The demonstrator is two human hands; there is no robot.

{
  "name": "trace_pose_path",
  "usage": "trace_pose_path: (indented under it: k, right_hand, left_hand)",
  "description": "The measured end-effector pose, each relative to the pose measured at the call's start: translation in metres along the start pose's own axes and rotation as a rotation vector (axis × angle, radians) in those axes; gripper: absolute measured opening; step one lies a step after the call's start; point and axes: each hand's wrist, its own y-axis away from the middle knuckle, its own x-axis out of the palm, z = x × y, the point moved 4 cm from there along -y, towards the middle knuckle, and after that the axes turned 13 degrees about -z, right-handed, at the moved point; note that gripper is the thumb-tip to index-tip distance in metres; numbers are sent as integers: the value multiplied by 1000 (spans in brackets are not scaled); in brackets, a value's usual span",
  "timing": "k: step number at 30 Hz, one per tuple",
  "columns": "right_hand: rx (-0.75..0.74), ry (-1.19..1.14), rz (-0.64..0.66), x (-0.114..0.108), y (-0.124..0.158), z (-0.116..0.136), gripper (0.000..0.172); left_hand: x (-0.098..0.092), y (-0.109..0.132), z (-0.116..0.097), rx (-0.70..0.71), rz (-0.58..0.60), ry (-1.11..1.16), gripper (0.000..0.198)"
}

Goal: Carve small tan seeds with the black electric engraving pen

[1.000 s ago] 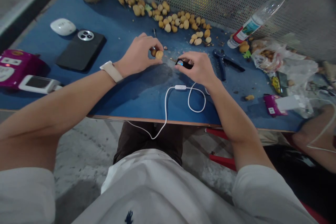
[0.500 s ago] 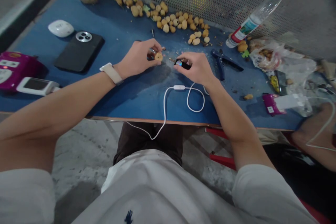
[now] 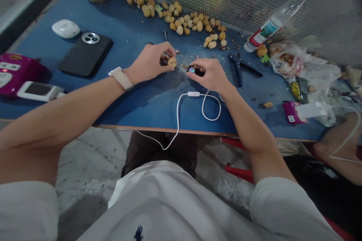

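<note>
At the far left, a glossy purple plastic box (image 3: 29, 71) is cut off by the picture's edge. Right of it, the left hand (image 3: 151, 60) pinches a small, round, tan piece (image 3: 172, 62) between thumb and fingertips, just above the blue tabletop (image 3: 141, 109); the curled fingers hide part of a dark object behind it. The right hand (image 3: 212, 73) grips a slim black tool (image 3: 192, 70) with a shiny round patch, its rear hidden by the palm. The tool's thin tip, hard to make out, points toward the piece, near but apart. Farther right, another person's bare limb (image 3: 341, 145) is cut off.
</note>
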Motion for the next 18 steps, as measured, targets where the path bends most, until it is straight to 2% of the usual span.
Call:
trace_pose_path:
  k: [7, 9, 14, 18]
  right_hand:
    - [10, 10, 11, 1, 0, 0, 49]
    - [11, 9, 8, 1, 0, 0, 51]
    - [7, 10, 7, 2, 0, -3, 56]
    - [10, 9, 12, 4, 0, -4, 52]
  left_hand:
    - [0, 1, -4, 0, 37, -61, 93]
    - [1, 1, -2, 3, 27, -52, 89]
    - [-1, 0, 1, 39, -11, 0, 63]
    - [-1, 1, 3, 27, 4, -27, 65]
